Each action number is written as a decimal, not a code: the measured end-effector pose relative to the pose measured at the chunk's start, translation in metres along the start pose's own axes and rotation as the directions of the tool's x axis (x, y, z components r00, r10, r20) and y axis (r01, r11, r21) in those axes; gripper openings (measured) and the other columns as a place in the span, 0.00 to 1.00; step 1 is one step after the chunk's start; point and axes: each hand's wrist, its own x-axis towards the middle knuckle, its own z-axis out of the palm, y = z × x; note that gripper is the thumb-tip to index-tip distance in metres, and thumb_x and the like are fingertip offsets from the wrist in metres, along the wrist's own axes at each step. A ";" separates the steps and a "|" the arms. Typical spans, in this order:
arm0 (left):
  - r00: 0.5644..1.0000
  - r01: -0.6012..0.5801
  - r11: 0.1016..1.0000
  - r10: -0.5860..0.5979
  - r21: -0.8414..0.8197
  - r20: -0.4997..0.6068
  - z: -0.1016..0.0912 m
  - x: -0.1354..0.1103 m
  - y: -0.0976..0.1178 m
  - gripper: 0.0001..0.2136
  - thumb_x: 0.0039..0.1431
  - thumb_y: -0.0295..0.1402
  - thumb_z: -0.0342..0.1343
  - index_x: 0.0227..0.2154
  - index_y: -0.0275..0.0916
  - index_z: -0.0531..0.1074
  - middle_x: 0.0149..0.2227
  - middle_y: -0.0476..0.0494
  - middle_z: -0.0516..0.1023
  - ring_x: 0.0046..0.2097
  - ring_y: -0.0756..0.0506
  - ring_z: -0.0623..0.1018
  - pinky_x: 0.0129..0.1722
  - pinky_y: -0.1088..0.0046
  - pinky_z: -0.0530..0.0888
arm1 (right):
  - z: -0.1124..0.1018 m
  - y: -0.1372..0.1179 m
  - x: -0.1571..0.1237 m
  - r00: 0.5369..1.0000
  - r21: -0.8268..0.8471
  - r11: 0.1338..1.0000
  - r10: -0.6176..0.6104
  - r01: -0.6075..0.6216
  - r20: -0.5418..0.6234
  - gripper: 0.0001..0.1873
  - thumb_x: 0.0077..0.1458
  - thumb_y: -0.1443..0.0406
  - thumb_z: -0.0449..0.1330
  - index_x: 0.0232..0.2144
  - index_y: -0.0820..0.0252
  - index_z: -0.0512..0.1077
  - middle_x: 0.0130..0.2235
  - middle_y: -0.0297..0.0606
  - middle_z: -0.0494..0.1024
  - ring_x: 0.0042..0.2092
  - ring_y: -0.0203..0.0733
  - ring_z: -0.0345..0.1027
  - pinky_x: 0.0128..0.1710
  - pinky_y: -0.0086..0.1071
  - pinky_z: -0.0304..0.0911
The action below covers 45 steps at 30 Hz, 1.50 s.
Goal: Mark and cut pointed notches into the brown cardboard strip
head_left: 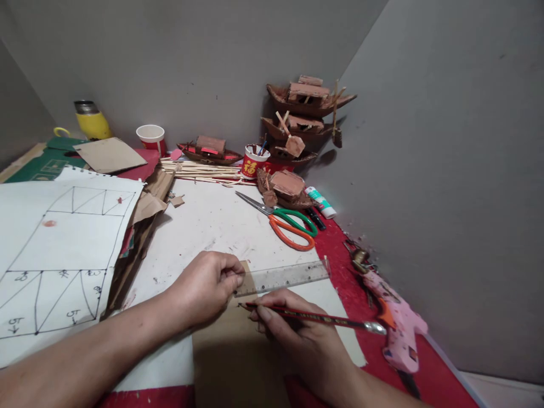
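Note:
A clear ruler (284, 277) lies across the upper part of a brown cardboard piece (229, 351). My left hand (215, 280) has its fingers closed on the ruler's left end, pinching it near the cardboard's top edge. In my right hand (297, 334) is a dark red pencil (314, 317), its tip just below the ruler over the cardboard and its silvery end pointing right. Both hands are close together. Part of the cardboard is hidden under my right hand and in shadow.
Scissors (293, 226) with green and orange handles lie beyond the ruler. A pink glue gun (399, 328) rests at the right by the wall. Paper with drawn lines (68, 243) covers the left side. Model boats (310, 96), wooden sticks (204, 171) and a paper cup (255, 161) stand behind.

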 end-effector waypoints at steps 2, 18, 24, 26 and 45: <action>1.000 -0.001 1.000 0.001 0.000 -0.001 0.000 0.000 0.000 0.08 0.57 0.29 0.50 0.28 0.37 0.74 0.27 0.48 0.76 0.31 0.47 0.72 0.32 0.73 0.65 | 0.001 -0.001 0.000 0.999 0.040 0.999 0.030 -0.029 -0.018 0.07 0.57 0.62 0.59 0.31 0.59 0.75 0.29 0.38 0.80 0.28 0.40 0.72 0.26 0.28 0.65; 0.994 0.088 0.883 -0.111 -0.460 -0.022 -0.003 0.000 -0.001 0.07 0.53 0.35 0.57 0.29 0.36 0.71 0.18 0.55 0.66 0.19 0.52 0.66 0.22 0.76 0.63 | -0.012 -0.006 -0.005 0.943 0.112 0.957 -0.234 0.266 -0.236 0.08 0.64 0.61 0.55 0.42 0.52 0.74 0.33 0.37 0.80 0.30 0.39 0.74 0.28 0.30 0.71; 0.992 -0.030 0.884 -0.031 -0.467 -0.122 -0.009 -0.006 0.003 0.11 0.55 0.40 0.58 0.30 0.35 0.71 0.17 0.55 0.67 0.18 0.53 0.66 0.20 0.77 0.63 | -0.051 -0.016 0.010 0.691 -0.620 0.596 -0.714 0.511 -0.116 0.21 0.60 0.65 0.59 0.55 0.53 0.66 0.55 0.46 0.73 0.60 0.55 0.61 0.62 0.57 0.48; 0.990 -0.050 0.913 -0.007 -0.405 -0.138 -0.010 -0.011 0.010 0.12 0.55 0.42 0.58 0.30 0.35 0.71 0.19 0.53 0.68 0.19 0.54 0.66 0.21 0.77 0.63 | -0.059 -0.019 0.014 0.703 -0.669 0.479 -0.705 0.569 0.094 0.32 0.54 0.62 0.66 0.59 0.58 0.63 0.57 0.51 0.72 0.61 0.58 0.59 0.63 0.59 0.42; 0.911 0.017 0.901 0.164 0.433 -0.378 -0.009 -0.083 -0.010 0.29 0.51 0.42 0.62 0.55 0.35 0.68 0.54 0.31 0.73 0.55 0.34 0.72 0.55 0.56 0.67 | -0.030 -0.027 0.003 0.961 -0.200 0.943 -0.245 0.267 0.131 0.11 0.53 0.61 0.61 0.24 0.61 0.71 0.22 0.36 0.75 0.25 0.40 0.67 0.25 0.29 0.58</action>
